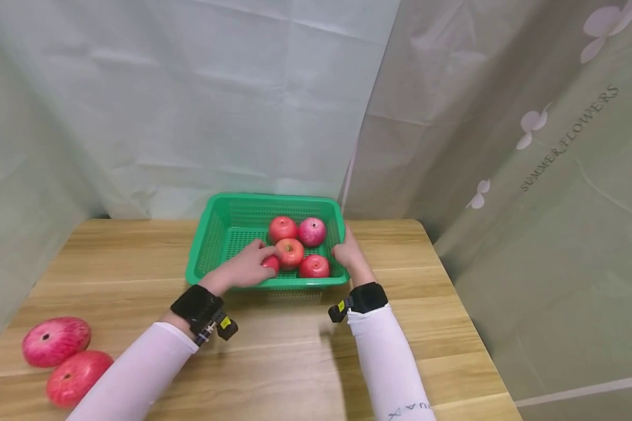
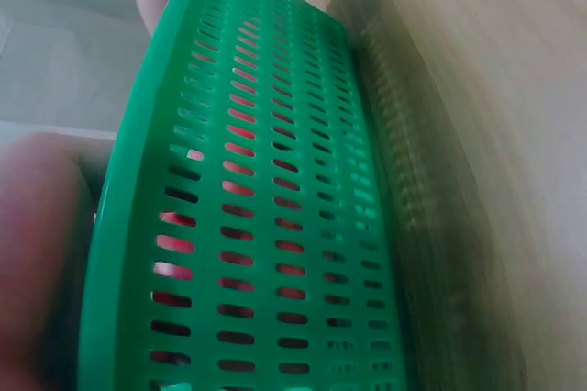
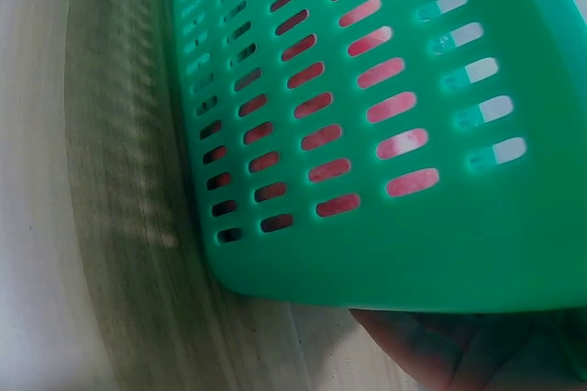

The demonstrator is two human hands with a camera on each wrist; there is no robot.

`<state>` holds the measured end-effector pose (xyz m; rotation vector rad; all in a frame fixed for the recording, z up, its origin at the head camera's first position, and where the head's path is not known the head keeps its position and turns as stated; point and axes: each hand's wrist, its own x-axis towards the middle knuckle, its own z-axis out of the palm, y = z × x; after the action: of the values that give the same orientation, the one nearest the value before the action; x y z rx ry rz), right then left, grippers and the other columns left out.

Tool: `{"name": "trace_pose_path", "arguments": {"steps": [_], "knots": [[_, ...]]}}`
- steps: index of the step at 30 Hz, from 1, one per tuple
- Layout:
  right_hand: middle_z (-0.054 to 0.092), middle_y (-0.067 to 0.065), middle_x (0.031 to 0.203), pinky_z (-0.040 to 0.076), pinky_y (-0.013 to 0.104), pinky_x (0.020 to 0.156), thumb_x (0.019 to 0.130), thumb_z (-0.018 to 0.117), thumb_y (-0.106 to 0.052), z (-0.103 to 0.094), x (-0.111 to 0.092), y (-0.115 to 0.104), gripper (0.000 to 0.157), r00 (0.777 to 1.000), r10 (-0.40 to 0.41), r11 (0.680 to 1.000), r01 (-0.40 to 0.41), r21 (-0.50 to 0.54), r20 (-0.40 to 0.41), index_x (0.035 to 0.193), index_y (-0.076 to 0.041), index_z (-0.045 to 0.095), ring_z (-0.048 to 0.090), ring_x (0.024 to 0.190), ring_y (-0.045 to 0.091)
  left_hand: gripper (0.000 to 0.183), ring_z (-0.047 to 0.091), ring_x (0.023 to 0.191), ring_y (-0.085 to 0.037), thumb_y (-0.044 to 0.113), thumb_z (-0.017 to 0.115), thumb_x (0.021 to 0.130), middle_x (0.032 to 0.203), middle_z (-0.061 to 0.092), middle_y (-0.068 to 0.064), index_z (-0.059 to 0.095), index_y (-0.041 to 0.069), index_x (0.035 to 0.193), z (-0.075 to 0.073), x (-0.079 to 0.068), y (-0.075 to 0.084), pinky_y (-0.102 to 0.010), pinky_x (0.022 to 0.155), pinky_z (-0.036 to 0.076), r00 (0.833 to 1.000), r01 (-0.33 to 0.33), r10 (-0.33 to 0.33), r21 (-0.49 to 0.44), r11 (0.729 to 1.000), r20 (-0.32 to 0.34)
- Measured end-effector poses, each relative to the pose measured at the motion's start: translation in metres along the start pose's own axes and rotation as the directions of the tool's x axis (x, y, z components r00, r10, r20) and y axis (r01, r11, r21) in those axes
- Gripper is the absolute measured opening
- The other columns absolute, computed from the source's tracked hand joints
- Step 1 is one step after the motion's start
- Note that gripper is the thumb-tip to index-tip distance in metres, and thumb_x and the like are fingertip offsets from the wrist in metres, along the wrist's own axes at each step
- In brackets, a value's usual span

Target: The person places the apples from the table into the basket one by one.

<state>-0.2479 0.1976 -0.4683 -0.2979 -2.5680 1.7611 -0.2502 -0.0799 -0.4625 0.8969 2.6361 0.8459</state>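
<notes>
A green plastic basket (image 1: 218, 219) with slotted walls stands on the table, several red apples inside its right half. My left hand (image 1: 246, 266) reaches over the front rim and grips a red apple (image 1: 271, 264) low in the basket; the fingers cover much of it. Touching or close to that hand is an orange-red apple (image 1: 289, 253). At the basket's right end, my right hand (image 1: 350, 256) holds the rim, thumb on the inner side. The right wrist view shows part of that hand (image 3: 459, 350) against the outer wall, its fingers partly hidden.
Two larger-looking apples, a streaked pink one (image 1: 57, 342) and a red one (image 1: 79, 377), lie on the wooden table (image 1: 274, 362) at the front left, beside the left forearm. Grey-white curtains (image 1: 216, 105) hang behind the table and along its sides.
</notes>
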Motion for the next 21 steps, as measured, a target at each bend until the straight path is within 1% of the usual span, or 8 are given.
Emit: {"name": "trace_pose_path", "arguments": {"steps": [6,9,13,16,19,21], "knots": [[0.05,0.025,0.153,0.045,0.06,0.109,0.077,0.047,0.022,0.0004,-0.0005,-0.0004,0.098,1.0,-0.001,1.0,0.001,-0.009,-0.01,0.168,-0.008,0.03,0.048,0.133,0.04,0.038,0.048,0.096,-0.03,0.016,0.064,0.098,0.111,0.046,-0.017,0.071,0.011,0.135,-0.0015,0.0004,-0.0023,-0.038,0.073,0.043,1.0,-0.002,0.003,-0.027,1.0,0.023],[0.05,0.025,0.153,0.044,0.06,0.11,0.078,0.048,0.022,0.001,0.0,0.0004,0.097,1.0,0.002,1.0,-0.003,-0.015,-0.015,0.168,-0.009,0.031,0.048,0.134,0.04,0.035,0.05,0.094,-0.029,0.016,0.064,0.098,0.111,0.047,-0.016,0.071,0.009,0.132,-0.0016,0.0001,-0.0025,-0.039,0.073,0.044,1.0,-0.006,0.006,-0.029,1.0,0.022],[0.049,0.024,0.154,0.042,0.06,0.112,0.079,0.049,0.021,0.0013,0.0,0.0017,0.096,1.0,0.013,1.0,-0.013,-0.024,-0.024,0.168,-0.008,0.03,0.046,0.135,0.039,0.038,0.053,0.099,-0.029,0.015,0.066,0.095,0.115,0.054,-0.017,0.067,0.002,0.13,0.0003,0.0,-0.0025,-0.043,0.082,0.05,1.0,-0.005,0.004,-0.047,0.999,-0.014],[0.049,0.025,0.155,0.041,0.06,0.112,0.08,0.05,0.02,0.0013,0.0,0.0023,0.095,1.0,0.013,0.999,-0.014,-0.029,-0.027,0.168,-0.008,0.03,0.046,0.135,0.04,0.042,0.054,0.104,-0.03,0.015,0.067,0.093,0.118,0.057,-0.018,0.061,-0.003,0.13,0.0024,0.0004,-0.0026,-0.047,0.09,0.051,0.999,0.003,-0.006,-0.075,0.997,-0.038],[0.049,0.025,0.154,0.042,0.059,0.111,0.079,0.049,0.02,0.0014,0.0006,0.0027,0.095,1.0,0.01,0.999,-0.011,-0.03,-0.026,0.168,-0.007,0.03,0.046,0.135,0.04,0.051,0.054,0.11,-0.033,0.014,0.07,0.092,0.124,0.058,-0.021,0.055,-0.005,0.136,0.0037,0.001,-0.0029,-0.052,0.096,0.051,0.999,0.006,-0.011,-0.097,0.995,-0.046],[0.049,0.024,0.155,0.042,0.059,0.112,0.079,0.049,0.02,0.0013,0.0015,0.0028,0.095,1.0,0.006,0.999,-0.007,-0.031,-0.025,0.168,-0.007,0.03,0.046,0.135,0.039,0.059,0.054,0.117,-0.036,0.015,0.072,0.092,0.132,0.057,-0.025,0.051,-0.006,0.142,0.0039,0.0011,-0.003,-0.055,0.102,0.05,0.999,0.011,-0.016,-0.105,0.994,-0.046]]}}
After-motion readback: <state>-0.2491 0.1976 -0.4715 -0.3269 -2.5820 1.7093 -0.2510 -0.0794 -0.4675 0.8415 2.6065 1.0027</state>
